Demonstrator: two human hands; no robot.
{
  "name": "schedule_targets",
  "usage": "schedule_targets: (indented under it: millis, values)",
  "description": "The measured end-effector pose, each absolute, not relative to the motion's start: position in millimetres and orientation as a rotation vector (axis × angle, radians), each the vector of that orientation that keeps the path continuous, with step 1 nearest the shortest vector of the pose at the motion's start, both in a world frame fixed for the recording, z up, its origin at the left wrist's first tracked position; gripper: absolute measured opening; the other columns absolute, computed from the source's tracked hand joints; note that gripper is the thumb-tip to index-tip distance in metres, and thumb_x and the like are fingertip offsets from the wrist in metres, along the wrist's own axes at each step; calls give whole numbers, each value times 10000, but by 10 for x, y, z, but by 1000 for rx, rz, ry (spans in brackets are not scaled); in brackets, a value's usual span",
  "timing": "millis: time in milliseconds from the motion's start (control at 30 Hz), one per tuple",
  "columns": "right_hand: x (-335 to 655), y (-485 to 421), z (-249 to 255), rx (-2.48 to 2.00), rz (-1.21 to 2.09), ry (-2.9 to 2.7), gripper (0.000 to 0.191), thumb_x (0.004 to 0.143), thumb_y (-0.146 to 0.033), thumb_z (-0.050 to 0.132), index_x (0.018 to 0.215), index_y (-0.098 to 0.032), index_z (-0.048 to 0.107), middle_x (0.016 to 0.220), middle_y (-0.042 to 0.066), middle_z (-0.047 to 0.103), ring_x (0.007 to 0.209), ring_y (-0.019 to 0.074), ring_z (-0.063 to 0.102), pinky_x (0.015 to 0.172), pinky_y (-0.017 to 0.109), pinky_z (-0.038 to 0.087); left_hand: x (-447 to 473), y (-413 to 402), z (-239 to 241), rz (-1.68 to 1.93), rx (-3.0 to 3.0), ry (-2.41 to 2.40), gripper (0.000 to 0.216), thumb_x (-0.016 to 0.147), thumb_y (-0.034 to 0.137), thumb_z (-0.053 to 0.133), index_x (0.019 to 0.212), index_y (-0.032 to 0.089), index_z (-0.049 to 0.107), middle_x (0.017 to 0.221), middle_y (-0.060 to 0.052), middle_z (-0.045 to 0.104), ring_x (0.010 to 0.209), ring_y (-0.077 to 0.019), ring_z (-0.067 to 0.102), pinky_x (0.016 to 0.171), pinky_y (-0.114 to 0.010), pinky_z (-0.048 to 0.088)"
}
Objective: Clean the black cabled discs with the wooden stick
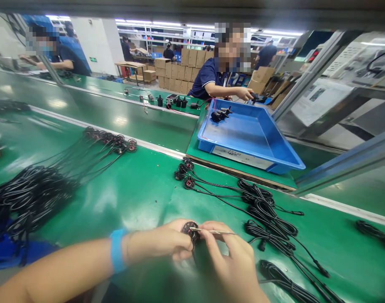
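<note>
Round part: I am holding the small black round part (192, 229), red showing on its face, in front of me over the green surface (138, 206).
Left fingers: my left hand (165, 242) is gripping the part by its rim, the thumb lying on the near side.
Right fingers: my right hand (232, 254) is pinching a thin stick (215, 231) between thumb and forefinger.
Long axis: the stick is running almost crosswise, its left end reaching over the part's face, its right end passing over my right hand.
Tip: it is pointing left onto the face; whether it is touching or hovering, I cannot tell.
Nearer hand: my left is bearing the part itself; my right fingertips are sitting just to the right of its rim.
Coiled cables: black coiled cables (258, 202) are lying on the surface to the right, well clear of the stick's tip.
Other round parts: a few similar round parts (189, 182) are resting straight ahead, beyond my hands, short of the blue bin (249, 130).
</note>
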State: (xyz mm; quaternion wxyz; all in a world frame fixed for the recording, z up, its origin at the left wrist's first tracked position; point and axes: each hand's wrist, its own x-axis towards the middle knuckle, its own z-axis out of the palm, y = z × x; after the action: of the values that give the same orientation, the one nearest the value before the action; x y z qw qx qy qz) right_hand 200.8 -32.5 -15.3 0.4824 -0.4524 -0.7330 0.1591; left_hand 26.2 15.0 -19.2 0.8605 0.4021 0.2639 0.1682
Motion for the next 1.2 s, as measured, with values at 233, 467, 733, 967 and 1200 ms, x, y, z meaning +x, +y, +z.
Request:
schedule_targets:
  millis: [233, 467, 733, 967, 1200]
  values:
    - [2020, -309, -131, -1101, 386, -1844, 173, 903, -114, 582, 1021, -240, 601, 934, 4, 688, 839, 148, 678, 746, 248, 557, 246, 151, -268, 352, 888, 522, 81, 597, 85, 502, 636, 139, 547, 472, 34, 529, 358, -55, 415, 350, -158, 328]
    - [2018, -240, -12, -979, 487, -2099, 174, 952, -106, 488, 1040, -227, 577, 972, 19, 678, 887, 136, 659, 773, 254, 541, 274, 130, -275, 382, 914, 622, 210, 567, 97, 497, 762, 144, 562, 481, 41, 545, 377, -71, 431, 363, -173, 320]
    - [2122, -357, -19, -1165, 438, -1625, 148, 887, -131, 617, 956, -259, 642, 918, -8, 683, 866, 132, 663, 720, 234, 555, 260, 122, -205, 404, 920, 655, 398, 538, 114, 501, 928, 189, 499, 462, 81, 534, 370, -69, 397, 360, -157, 287]
    - [2044, -372, -108, -1035, 361, -1779, 248, 857, -55, 613, 1040, -222, 626, 936, 23, 684, 873, 153, 660, 758, 276, 551, 259, 129, -227, 429, 867, 628, 374, 547, 110, 511, 914, 180, 508, 453, 85, 519, 363, -66, 381, 358, -167, 279]
    - [1947, -393, -206, -1095, 208, -1767, 233, 871, -68, 600, 1048, -218, 615, 932, 27, 685, 856, 161, 664, 754, 280, 552, 268, 128, -275, 426, 796, 623, 361, 584, 145, 525, 943, 176, 503, 461, 75, 530, 367, -72, 395, 361, -174, 272]
